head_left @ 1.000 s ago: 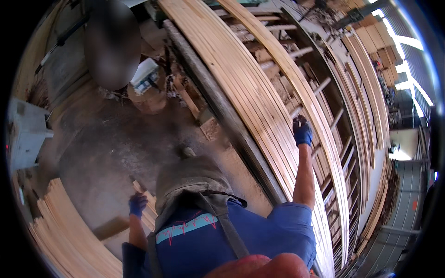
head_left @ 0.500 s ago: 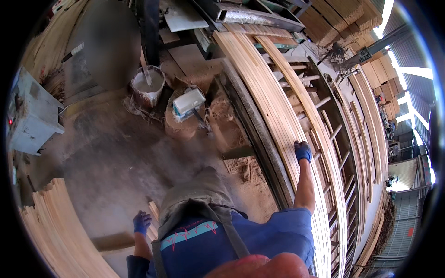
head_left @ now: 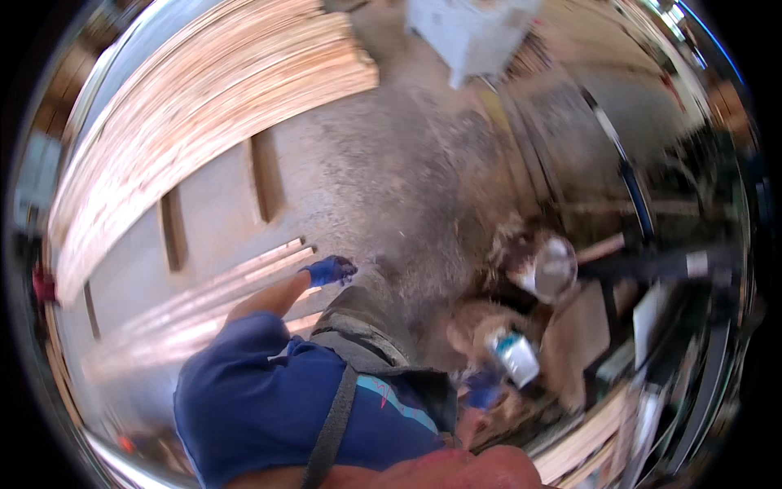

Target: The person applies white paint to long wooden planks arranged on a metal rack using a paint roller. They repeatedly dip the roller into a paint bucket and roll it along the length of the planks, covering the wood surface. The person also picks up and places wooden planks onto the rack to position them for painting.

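Observation:
The whole view is motion-blurred. My left hand [head_left: 330, 270], in a blue glove, reaches out from a blue sleeve over the concrete floor. It hovers by the near ends of a few long pale wooden strips [head_left: 213, 297] lying on the floor; I see nothing clearly in it. My right hand [head_left: 484, 393], also blue-gloved, is low beside my grey trousers [head_left: 362, 326] and only a smear, close to a small white and blue container [head_left: 515, 355]. Its grip is not readable.
A big stack of pale planks [head_left: 204, 122] curves across the upper left. Wooden blocks [head_left: 266, 175] lie on the floor. A white bucket [head_left: 554, 267], sawdust and scraps crowd the right. A grey machine [head_left: 472, 33] stands at the top.
The view has swung round sharply. My right hand has left the racked planks and dropped to my side. My left hand has moved up and out toward the strips on the floor.

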`<state>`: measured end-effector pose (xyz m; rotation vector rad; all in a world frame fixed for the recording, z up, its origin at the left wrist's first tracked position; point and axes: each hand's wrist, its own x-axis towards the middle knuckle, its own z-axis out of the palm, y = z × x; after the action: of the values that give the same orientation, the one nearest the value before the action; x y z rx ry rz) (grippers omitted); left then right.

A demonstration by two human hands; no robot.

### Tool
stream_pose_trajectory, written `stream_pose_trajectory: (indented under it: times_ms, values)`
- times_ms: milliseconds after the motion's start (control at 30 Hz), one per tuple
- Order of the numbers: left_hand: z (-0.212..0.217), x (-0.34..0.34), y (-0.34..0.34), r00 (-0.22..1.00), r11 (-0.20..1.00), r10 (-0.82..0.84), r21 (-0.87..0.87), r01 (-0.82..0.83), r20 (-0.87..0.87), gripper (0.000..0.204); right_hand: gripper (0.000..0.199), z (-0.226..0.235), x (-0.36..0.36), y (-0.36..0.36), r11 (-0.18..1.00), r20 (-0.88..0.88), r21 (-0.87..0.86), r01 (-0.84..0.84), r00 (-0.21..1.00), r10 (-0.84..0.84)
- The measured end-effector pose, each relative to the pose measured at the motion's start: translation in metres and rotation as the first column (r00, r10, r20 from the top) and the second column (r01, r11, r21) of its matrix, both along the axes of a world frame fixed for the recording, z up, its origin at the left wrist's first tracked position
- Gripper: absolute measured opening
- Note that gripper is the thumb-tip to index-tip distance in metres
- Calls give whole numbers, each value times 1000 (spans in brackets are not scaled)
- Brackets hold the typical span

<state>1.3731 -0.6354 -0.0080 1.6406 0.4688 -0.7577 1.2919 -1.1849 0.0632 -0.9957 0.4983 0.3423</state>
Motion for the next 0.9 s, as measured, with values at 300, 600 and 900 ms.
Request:
stream_pose_trajectory:
  times_ms: [300,600,900]
  values:
    - [-36,-123,163,529,606,780,198,-770,-335,51,29,-59,225,302,449,-322,-309,-838,537,780]
    - [-15,66,257,468,488,826,-16,-872,-313,54,26,-90,437,269,532,-753,-351,-770,570,328]
    - [-19,257,344,298,286,916,-85,-954,-267,50,23,-134,818,532,308,-654,-292,-905,425,627]
